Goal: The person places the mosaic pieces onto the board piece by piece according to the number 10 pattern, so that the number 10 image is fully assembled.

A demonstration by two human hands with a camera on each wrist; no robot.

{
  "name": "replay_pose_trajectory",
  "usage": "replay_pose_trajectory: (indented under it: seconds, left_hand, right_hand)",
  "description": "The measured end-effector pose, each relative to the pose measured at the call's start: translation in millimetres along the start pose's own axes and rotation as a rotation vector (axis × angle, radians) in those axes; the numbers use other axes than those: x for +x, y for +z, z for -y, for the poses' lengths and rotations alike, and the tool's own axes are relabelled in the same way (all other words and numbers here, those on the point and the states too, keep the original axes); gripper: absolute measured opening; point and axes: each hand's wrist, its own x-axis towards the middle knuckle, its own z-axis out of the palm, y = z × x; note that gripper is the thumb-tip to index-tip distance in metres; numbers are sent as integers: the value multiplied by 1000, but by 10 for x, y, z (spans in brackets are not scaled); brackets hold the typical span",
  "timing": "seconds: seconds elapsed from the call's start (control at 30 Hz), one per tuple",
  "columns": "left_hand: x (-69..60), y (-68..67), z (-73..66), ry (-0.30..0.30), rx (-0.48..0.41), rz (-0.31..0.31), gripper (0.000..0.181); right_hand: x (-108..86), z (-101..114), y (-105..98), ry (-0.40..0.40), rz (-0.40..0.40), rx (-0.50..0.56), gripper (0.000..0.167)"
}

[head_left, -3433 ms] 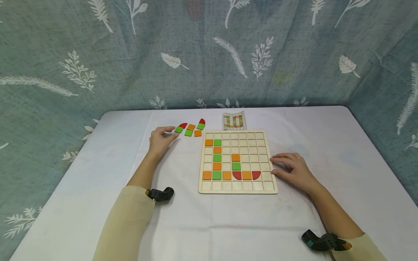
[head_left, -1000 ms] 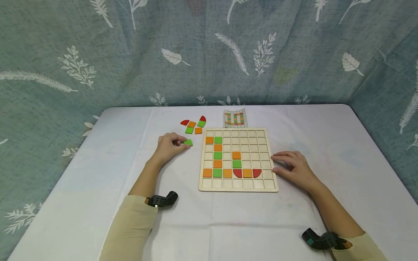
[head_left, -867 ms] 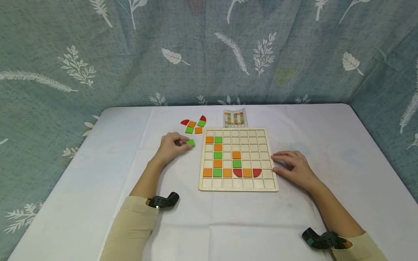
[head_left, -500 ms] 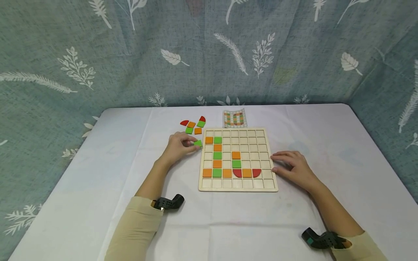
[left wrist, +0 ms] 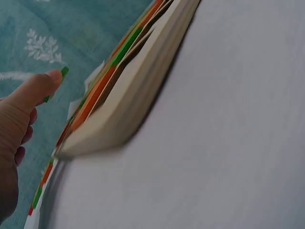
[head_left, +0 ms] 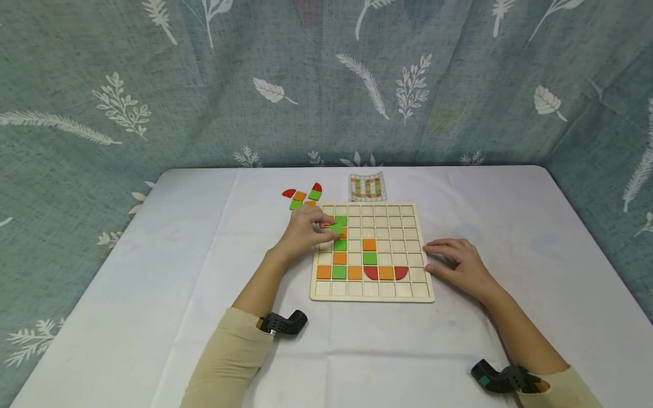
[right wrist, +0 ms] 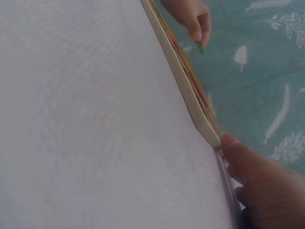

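Observation:
My left hand (head_left: 304,228) pinches a green square tile (head_left: 336,228) between thumb and fingers. It holds the tile over the upper left part of a wooden grid board (head_left: 393,292), partly covering orange and green tiles set there. In the left wrist view, the thumb lies against the green tile (left wrist: 65,71), above the board's edge (left wrist: 119,114). My right hand (head_left: 457,264) rests at the board's right edge, fingers relaxed and touching the rim. The right wrist view has its thumb (right wrist: 229,141) at the board's corner. Orange and green squares and two red quarter-round tiles (head_left: 371,273) fill some cells.
Behind the left hand lie loose tiles: a red quarter-round tile (head_left: 288,193), another red one (head_left: 317,187), and green and orange squares. A printed pattern card (head_left: 367,187) lies behind the board. A patterned curtain (head_left: 326,85) hangs past the table's far edge.
My left hand has taken a green square from the loose tiles and carried it rightward, from beside the board to over its upper left cells. The right hand has stayed at the board's edge.

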Motion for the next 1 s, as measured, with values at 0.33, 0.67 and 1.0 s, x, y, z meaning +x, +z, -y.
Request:
replay_pose_trajectory:
  seconds: [0.33,0.67,1.0]
  left_hand:
    - [76,229,-287,67,-29,21,24]
    - [136,472,-645,128,-57,59,24]
    - [178,713,-946,173,12,117,25]
  right_hand:
    - [-8,-2,4,-11,-13,3,38]
    - [-8,3,15,3,-4,-3,37]
    - [-4,-7,11,-12,-4,-7,37]
